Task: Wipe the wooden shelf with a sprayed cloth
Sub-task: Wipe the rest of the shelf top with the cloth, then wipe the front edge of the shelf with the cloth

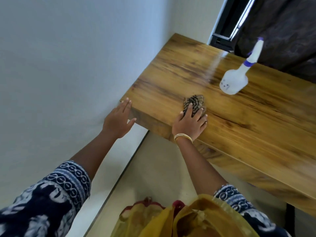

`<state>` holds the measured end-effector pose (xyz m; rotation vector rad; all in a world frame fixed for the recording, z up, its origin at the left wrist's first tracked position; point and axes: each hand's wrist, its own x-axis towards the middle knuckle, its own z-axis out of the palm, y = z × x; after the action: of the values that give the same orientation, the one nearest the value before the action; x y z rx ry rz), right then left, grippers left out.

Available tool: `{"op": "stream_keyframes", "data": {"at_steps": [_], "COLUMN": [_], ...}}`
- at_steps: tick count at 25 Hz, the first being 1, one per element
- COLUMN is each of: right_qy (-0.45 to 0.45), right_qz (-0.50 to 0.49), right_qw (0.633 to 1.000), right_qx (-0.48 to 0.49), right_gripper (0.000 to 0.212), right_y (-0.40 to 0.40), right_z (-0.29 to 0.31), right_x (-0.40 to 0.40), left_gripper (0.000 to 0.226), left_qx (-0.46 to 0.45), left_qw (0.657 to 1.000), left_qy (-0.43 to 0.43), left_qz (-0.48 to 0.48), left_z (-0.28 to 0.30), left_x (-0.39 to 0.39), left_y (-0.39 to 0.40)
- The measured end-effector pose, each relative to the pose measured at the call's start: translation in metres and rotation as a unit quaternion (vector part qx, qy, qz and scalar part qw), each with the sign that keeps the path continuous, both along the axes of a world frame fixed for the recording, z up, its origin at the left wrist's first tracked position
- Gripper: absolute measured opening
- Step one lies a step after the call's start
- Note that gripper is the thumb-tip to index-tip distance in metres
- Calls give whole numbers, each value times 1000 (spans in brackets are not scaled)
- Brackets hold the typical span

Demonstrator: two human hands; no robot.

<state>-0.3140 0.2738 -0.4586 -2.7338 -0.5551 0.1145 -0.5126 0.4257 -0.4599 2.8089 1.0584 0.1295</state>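
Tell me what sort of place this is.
Probably a room in a home: a wooden shelf fixed against a plain white wall, a dark curtain by a window frame, and a spray bottle for cleaning.

The broad golden-brown wooden shelf [230,120] has dark streaked grain and a smooth, glossy top. On it lies a crumpled brown-and-black striped cloth [194,103], coarse-looking. The white translucent plastic spray bottle [235,79] looks smooth. Thin gold metal bangles [183,137] shine.

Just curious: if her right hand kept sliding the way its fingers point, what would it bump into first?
Probably nothing soon: the right hand pushes the cloth over bare shelf; the spray bottle stands off to the right.
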Motion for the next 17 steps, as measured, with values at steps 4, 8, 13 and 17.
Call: {"op": "stream_keyframes", "data": {"at_steps": [4, 8, 13, 17], "right_qy": [-5, -23, -60, -70], "right_qz": [85, 197, 302, 352], "right_qw": [996, 980, 951, 933], "right_qx": [-1, -26, -28, -8], "right_gripper": [55, 54, 46, 43], "right_y": [58, 99, 132, 133], "right_z": [2, 0, 1, -1], "right_x": [-15, -20, -9, 4], "left_gripper": [82, 90, 88, 85], "left_qx": [1, -7, -12, -11], "left_qw": [1000, 1000, 1000, 999], "left_qy": [-11, -7, -13, -27], "left_qz": [-22, -4, 13, 19], "left_z": [-5, -15, -14, -10], "left_x": [-8, -10, -7, -6], "left_y": [5, 4, -2, -4]}}
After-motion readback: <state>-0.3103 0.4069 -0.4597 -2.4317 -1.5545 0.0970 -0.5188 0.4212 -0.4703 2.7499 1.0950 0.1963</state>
